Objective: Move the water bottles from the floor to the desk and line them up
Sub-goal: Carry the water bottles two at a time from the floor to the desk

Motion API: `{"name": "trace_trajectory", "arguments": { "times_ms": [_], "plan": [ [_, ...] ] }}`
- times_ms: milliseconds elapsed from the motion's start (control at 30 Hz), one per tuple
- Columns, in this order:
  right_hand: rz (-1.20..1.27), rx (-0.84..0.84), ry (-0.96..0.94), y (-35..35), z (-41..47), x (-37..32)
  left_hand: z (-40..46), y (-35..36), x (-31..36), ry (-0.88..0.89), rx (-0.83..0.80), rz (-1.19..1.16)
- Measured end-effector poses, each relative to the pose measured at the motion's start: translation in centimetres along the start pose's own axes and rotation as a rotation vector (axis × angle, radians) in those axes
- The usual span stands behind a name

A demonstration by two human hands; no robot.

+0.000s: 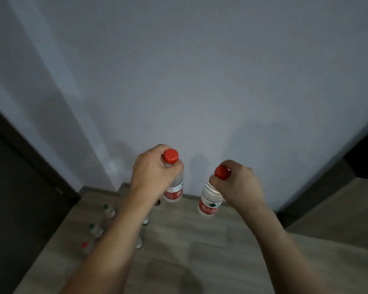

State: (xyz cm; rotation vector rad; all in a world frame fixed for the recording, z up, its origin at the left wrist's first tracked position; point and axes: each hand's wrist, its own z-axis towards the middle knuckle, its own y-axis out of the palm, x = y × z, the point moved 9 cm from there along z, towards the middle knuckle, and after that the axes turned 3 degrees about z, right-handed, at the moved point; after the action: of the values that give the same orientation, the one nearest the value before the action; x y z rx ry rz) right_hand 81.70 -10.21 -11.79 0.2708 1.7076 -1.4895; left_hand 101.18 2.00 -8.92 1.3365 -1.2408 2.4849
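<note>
A plain pale grey-blue wall [200, 71] fills most of the view, dimly lit, with soft shadows low on it. Below runs a wood-look plank floor [200, 251] in grey-brown tones. A dark door or panel [15, 187] stands at the left (details lost in the gloom), and a dark frame [327, 187] edges the right, with more floor beyond it

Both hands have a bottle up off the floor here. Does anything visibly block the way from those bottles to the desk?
Cannot be judged: no desk is in view. The left hand and right hand hold red-capped bottles in open air before a bare wall.
</note>
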Motion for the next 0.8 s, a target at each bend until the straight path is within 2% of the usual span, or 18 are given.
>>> {"name": "trace_trajectory", "arguments": {
  "times_ms": [400,800],
  "plan": [
    [-0.032,0.345,0.299,-20.9,-9.1,19.1,-7.0,19.4,20.0,0.263,-0.317,-0.110],
    [-0.081,0.713,0.633,-37.3,-26.0,35.5,-23.4,35.4,41.2,0.643,-0.663,-0.238]
  ]
}}
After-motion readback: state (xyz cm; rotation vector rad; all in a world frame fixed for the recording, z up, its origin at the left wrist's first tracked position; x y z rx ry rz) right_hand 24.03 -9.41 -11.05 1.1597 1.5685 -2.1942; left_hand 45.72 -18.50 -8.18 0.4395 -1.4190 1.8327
